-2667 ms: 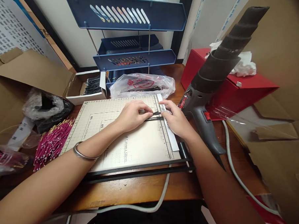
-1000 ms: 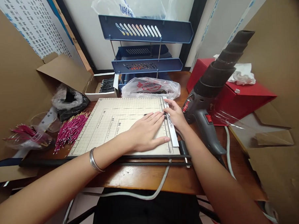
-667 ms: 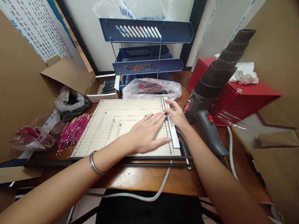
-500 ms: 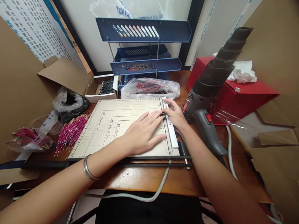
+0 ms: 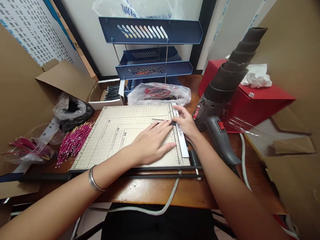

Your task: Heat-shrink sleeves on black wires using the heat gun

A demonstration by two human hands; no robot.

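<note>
My left hand (image 5: 150, 141) lies flat with fingers stretched out on the beige gridded paper cutter board (image 5: 118, 136), pressing on thin black tubes (image 5: 162, 120) near the board's right side. My right hand (image 5: 185, 122) rests at the white ruler strip (image 5: 181, 142) on the board's right edge, fingertips at the tubes' right ends; whether it pinches them I cannot make out. One black strand sticks out to the left past my left fingertips.
A grey heat gun (image 5: 222, 96) stands right of the board, its cord (image 5: 163, 206) running along the desk front. Magenta wires (image 5: 73, 141), a black bag (image 5: 72, 109), a white box of black tubes (image 5: 108, 94), a plastic bag (image 5: 159, 93), blue trays (image 5: 151, 46), a red box (image 5: 257, 98).
Since 2.7 s ago my left hand went from pinching the black tubes to lying flat on them. The view pulled back; both hands have stayed nearly still over the last second.
</note>
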